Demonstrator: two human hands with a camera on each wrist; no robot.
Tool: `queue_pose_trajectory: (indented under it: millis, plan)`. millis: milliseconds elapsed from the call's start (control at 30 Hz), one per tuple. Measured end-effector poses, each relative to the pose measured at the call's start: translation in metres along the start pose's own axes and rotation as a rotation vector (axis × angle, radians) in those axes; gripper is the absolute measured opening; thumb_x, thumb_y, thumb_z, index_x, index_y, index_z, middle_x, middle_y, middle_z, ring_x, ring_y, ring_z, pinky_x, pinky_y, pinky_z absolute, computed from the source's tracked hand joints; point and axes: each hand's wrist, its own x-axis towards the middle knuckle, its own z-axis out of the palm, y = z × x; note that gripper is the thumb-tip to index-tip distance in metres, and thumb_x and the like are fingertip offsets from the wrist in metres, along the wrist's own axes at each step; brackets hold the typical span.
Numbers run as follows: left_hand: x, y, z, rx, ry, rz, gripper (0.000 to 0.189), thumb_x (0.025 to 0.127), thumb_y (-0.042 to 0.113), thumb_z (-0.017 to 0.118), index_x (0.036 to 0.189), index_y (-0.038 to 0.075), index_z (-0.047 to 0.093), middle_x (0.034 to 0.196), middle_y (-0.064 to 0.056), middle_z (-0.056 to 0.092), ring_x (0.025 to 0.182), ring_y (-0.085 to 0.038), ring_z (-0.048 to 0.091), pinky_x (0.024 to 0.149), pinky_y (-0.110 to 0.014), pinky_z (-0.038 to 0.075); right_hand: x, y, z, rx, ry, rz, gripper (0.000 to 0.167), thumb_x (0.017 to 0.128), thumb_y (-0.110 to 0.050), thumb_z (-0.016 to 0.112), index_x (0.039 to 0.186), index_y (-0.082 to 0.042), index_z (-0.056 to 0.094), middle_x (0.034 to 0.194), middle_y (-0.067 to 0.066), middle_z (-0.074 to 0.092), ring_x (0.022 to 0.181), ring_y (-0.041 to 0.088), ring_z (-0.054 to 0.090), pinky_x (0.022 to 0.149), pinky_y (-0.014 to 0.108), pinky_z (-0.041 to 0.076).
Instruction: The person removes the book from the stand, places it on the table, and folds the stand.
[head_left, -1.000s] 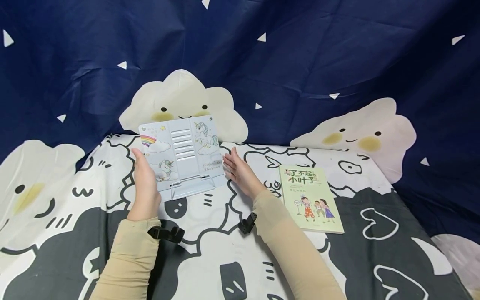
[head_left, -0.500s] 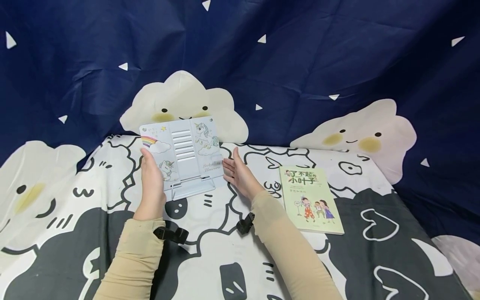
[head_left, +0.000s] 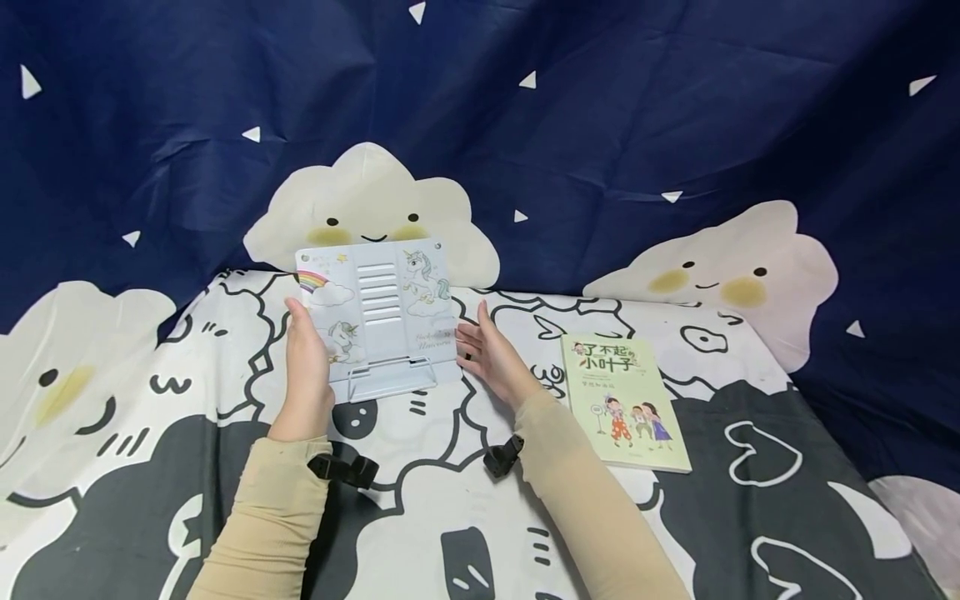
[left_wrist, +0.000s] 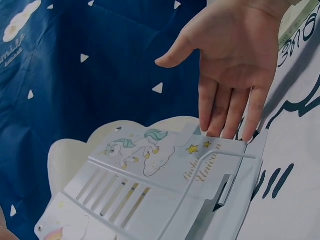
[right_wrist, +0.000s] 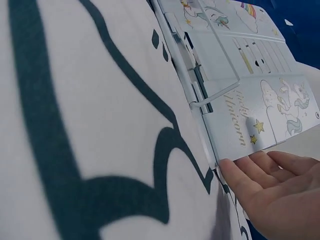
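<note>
Right hand (head_left: 495, 358) straight-fingered against white unicorn stand (head_left: 386, 343), left hand (head_left: 306, 375) at opposite side, fingers hidden, grip unclear

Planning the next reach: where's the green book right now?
In the head view, the green book lies on the patterned cloth, right of the right hand and beside the right sleeve.
</note>
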Motion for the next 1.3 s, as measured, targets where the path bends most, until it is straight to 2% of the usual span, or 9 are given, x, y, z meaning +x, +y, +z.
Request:
queue_pose_trajectory:
  millis: [200,367,500,667,767,967,1167,1300]
  plan:
    - [-0.001,0.001,0.000,0.008,-0.011,-0.021,0.080,0.096,0.068,0.007,0.149,0.018,0.040,0.123,-0.009,0.054,0.120,-0.026,0.051,0.113,-0.039,0.033,-0.006,0.002,-0.002,0.006,0.021,0.007,0.094,0.097,-0.071,0.028,0.154,0.003,0.024,0.162,0.017,0.027,0.149,0.029,0.029,0.120,0.044,0.030]
    - [-0.001,-0.001,0.000,-0.006,-0.042,-0.022,0.081,0.096,0.069,0.008,0.147,0.018,0.043,0.122,-0.011,0.057,0.118,-0.028,0.053,0.112,-0.040,0.034,-0.012,0.004,-0.004,0.001,0.029,0.000,0.094,0.098,-0.071,0.030,0.154,0.004,0.024,0.162,0.018,0.027,0.149,0.030,0.029,0.120,0.044,0.031]
    - [-0.002,-0.001,0.002,0.018,-0.047,-0.035,0.083,0.095,0.070,0.006,0.147,0.017,0.043,0.124,-0.011,0.053,0.124,-0.028,0.047,0.116,-0.039,0.029,-0.016,0.006,-0.007,0.006,0.039,-0.005,0.097,0.096,-0.073,0.032,0.154,0.005,0.025,0.161,0.019,0.027,0.149,0.030,0.029,0.120,0.043,0.031]
    - [-0.003,-0.002,0.005,0.050,-0.038,-0.037,0.085,0.096,0.069,0.006,0.144,0.012,0.046,0.124,-0.013,0.050,0.126,-0.028,0.043,0.117,-0.038,0.027,-0.022,0.008,-0.009,0.007,0.041,-0.013,0.093,0.098,-0.070,0.028,0.154,0.005,0.025,0.162,0.019,0.026,0.149,0.030,0.029,0.120,0.043,0.030]
    - [-0.002,-0.002,0.006,0.058,-0.035,-0.029,0.084,0.097,0.067,0.006,0.145,0.011,0.046,0.129,-0.014,0.048,0.127,-0.028,0.042,0.117,-0.039,0.026,-0.026,0.008,-0.010,0.010,0.046,-0.015,0.091,0.099,-0.068,0.027,0.154,0.005,0.025,0.162,0.019,0.026,0.149,0.030,0.029,0.120,0.043,0.031]
    - [-0.002,-0.004,0.007,0.075,-0.034,-0.026,0.082,0.098,0.066,0.007,0.150,0.011,0.039,0.143,-0.016,0.039,0.137,-0.027,0.035,0.122,-0.038,0.018,-0.033,0.009,-0.010,0.019,0.062,-0.016,0.095,0.097,-0.071,0.031,0.153,0.005,0.025,0.161,0.020,0.026,0.149,0.030,0.030,0.120,0.043,0.032]
    - [-0.002,-0.005,0.008,0.081,-0.061,-0.005,0.083,0.098,0.066,0.007,0.149,0.009,0.039,0.142,-0.018,0.041,0.137,-0.029,0.037,0.122,-0.038,0.019,-0.040,0.011,-0.011,0.022,0.061,-0.028,0.090,0.100,-0.066,0.027,0.153,0.007,0.024,0.161,0.022,0.025,0.149,0.031,0.028,0.120,0.044,0.030]
    - [-0.003,-0.005,0.009,0.081,-0.077,-0.023,0.084,0.097,0.067,0.008,0.153,0.009,0.031,0.148,-0.017,0.034,0.141,-0.027,0.031,0.124,-0.036,0.014,-0.045,0.012,-0.012,0.021,0.084,-0.023,0.088,0.101,-0.064,0.026,0.152,0.007,0.026,0.160,0.022,0.027,0.148,0.032,0.031,0.119,0.044,0.032]
